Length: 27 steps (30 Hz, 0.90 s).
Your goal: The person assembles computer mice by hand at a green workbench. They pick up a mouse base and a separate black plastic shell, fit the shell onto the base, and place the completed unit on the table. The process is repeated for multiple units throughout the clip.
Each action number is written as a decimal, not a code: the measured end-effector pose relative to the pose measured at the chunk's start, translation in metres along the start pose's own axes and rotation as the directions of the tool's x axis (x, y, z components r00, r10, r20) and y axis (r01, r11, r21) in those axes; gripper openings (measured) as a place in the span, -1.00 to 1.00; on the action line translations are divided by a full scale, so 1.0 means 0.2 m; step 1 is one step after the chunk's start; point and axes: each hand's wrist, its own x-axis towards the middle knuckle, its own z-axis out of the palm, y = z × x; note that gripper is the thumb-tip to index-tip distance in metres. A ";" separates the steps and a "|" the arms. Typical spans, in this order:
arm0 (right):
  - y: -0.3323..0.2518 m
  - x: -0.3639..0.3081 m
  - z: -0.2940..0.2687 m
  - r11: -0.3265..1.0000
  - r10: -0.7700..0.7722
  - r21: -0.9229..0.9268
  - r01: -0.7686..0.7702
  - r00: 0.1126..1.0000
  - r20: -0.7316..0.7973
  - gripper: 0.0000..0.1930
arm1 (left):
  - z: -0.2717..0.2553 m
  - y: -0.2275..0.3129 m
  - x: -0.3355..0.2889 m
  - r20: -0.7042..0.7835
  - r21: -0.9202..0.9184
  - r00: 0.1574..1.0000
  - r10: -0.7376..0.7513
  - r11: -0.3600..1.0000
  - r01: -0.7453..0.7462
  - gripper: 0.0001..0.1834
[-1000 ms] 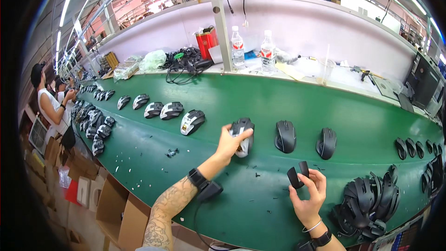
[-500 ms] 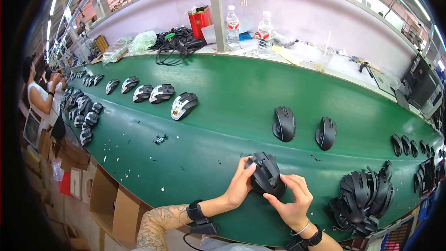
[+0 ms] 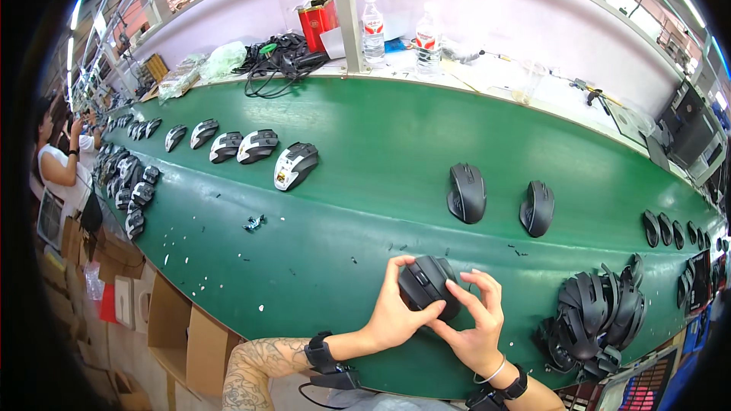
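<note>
While your left hand (image 3: 396, 312) cups the black mouse (image 3: 428, 285) from its left, your right hand (image 3: 476, 323) pinches its lower right edge; both clamp it just above the green belt's (image 3: 365, 152) near edge, long axis tilted up-left.

A black computer mouse (image 3: 428, 287) with a rounded matte shell sits close to the near edge of the green bench (image 3: 381, 152), top side up and slightly tilted. It is cupped between the left hand (image 3: 396, 312) and the right hand (image 3: 476, 323), fingers wrapped over its sides.
</note>
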 end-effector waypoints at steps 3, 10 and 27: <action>0.04 -0.01 0.02 0.935 0.236 0.268 -0.233 0.971 0.023 -0.50 | -0.03 0.01 0.04 -0.116 -0.138 0.993 0.038 0.989 -0.054 -0.24; 0.16 -0.07 0.05 0.376 0.460 0.639 -0.671 0.734 0.499 -0.79 | -0.08 0.08 0.07 -0.091 -0.362 0.993 -0.071 0.932 0.034 -0.31; 0.15 -0.08 0.07 0.441 0.446 0.671 -0.597 0.794 0.413 -0.80 | -0.08 0.08 0.06 -0.033 -0.407 0.982 -0.188 0.899 0.158 -0.45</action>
